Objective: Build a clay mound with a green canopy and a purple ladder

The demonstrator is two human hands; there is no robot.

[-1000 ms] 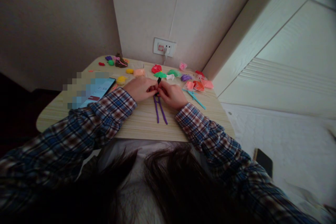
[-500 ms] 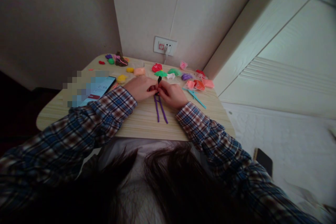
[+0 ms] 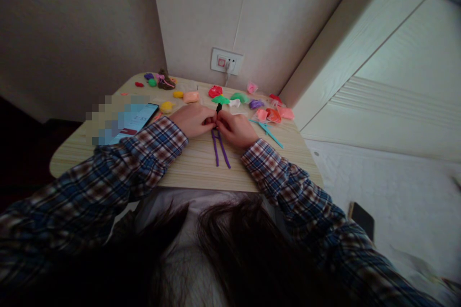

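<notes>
My left hand [image 3: 194,120] and my right hand [image 3: 236,128] meet over the middle of the table, fingers pinched together. Between the fingertips is a black clay piece [image 3: 219,108], mostly covered by the fingers. A green clay shape [image 3: 221,100] tops it on the far side. Below the fingertips, two long purple clay strips [image 3: 221,149] with a short crosspiece lie on the table towards me. Whether the strips join the black piece is hidden by my fingers.
On the wooden table [image 3: 187,172] lie a phone [image 3: 139,120] at left, turquoise tools [image 3: 270,134] at right, and several clay lumps and packets, such as a peach one [image 3: 191,97], along the back. A wall socket [image 3: 226,61] with a plug is behind.
Both hands keep the same pinch at the black clay piece, with hardly any finger movement. The whole view has shifted very slightly.
</notes>
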